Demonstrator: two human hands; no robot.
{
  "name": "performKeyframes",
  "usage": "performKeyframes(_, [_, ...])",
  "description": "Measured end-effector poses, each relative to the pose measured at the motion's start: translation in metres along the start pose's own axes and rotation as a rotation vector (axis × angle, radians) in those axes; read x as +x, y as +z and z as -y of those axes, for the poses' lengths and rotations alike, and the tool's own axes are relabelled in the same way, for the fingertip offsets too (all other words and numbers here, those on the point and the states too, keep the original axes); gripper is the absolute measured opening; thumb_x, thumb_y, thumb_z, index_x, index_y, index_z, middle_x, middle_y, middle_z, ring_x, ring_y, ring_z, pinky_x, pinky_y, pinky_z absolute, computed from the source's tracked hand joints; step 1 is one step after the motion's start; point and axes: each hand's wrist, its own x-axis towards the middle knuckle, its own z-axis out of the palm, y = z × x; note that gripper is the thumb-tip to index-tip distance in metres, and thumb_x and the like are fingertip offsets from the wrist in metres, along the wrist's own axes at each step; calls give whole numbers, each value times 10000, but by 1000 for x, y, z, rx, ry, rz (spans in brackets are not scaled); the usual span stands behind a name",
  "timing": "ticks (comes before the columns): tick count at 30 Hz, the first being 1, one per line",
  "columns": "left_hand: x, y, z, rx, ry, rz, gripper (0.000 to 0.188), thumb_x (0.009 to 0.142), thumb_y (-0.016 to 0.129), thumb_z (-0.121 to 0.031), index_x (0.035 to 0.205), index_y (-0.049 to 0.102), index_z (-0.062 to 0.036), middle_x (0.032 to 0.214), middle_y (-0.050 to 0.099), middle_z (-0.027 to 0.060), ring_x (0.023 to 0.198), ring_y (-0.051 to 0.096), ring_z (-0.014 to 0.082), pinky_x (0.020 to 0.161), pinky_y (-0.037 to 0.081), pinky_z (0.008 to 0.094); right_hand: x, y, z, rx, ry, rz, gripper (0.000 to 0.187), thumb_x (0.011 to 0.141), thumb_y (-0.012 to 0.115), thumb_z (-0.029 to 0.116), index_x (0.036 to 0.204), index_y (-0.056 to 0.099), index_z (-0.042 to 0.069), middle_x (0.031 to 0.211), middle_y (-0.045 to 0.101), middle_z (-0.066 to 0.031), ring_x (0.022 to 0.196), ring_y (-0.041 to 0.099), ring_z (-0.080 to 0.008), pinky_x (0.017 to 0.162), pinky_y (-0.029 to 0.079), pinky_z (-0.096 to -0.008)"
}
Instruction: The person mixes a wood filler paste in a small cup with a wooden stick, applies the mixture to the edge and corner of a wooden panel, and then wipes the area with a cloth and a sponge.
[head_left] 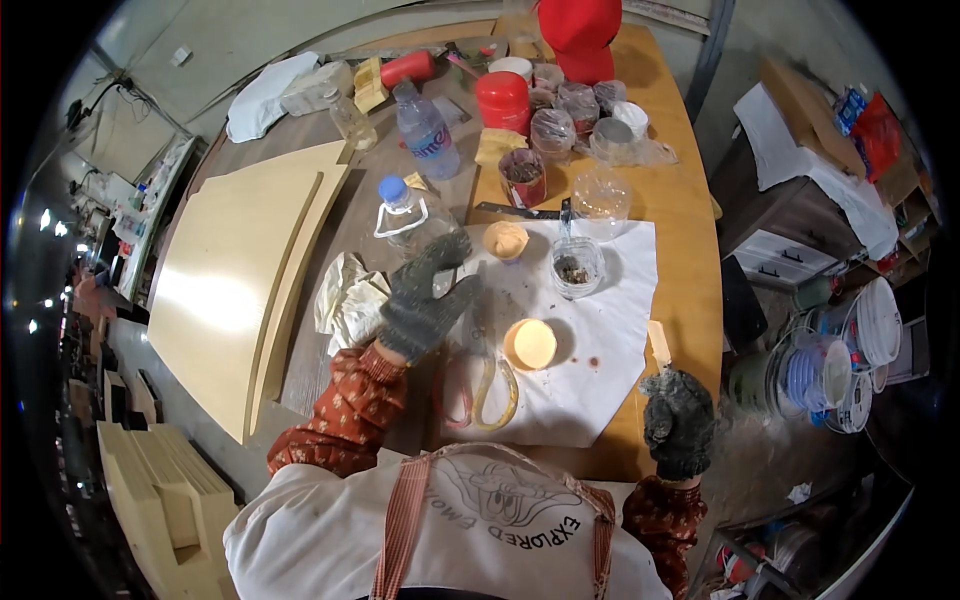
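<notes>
My left hand [425, 295], in a dark grey knit glove, is held open over the table with thumb and fingers apart. It is nearest to a clear plastic jug [405, 215] with a blue cap and white handle, partly hidden behind the fingers. A crumpled white cloth [350, 297] lies by its wrist. My right hand [680, 425], in a stained dark glove, is closed on a small flat wooden stick [658, 342] at the table's right edge. Between the hands, a cup of pale orange paste [530, 344] rests on a white sheet [600, 390], with scissors [485, 390] to its left.
Behind it stand a smaller cup of orange paste [506, 241] and a clear jar with a brush [575, 270]. Farther back are a water bottle [427, 135], a red can [503, 103] and several plastic-wrapped cups. Cream panels [230, 270] lie at left; buckets [800, 370] stand right.
</notes>
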Motion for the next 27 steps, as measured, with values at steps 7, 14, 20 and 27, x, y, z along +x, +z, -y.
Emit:
performKeyframes(7, [52,-63,-43,108,233,-269,393,698,653,22,1063,511,-19,1011,574,132,942,559,235,790,458,329,10,2,-1,-171,14,-15,144,784,522,40,918,541,-10,834,625,-101,814,566,-247,751,447,-338])
performKeyframes(14, [157,-5,-75,308,568,389,486,684,653,-107,1143,493,-120,1098,514,124,1049,491,287,859,427,372,21,1,3,-92,5,-26,226,756,528,2,979,521,-39,797,623,-109,805,566,-243,747,442,-338])
performKeyframes(20, [197,106,-49,647,570,850,695,584,721,-156,1211,421,-157,1204,423,126,1116,435,298,899,393,403,-24,-8,-4,382,396,-189,157,797,498,43,929,542,-30,613,532,-69,519,508,-149,486,423,-267])
performKeyframes(27, [208,117,-47,710,547,1016,786,534,756,-174,1233,397,-160,1218,414,123,1122,429,295,912,382,408,-85,-14,-8,592,932,-435,244,854,455,195,793,555,-19,494,429,-12,370,352,-73,354,243,-210])
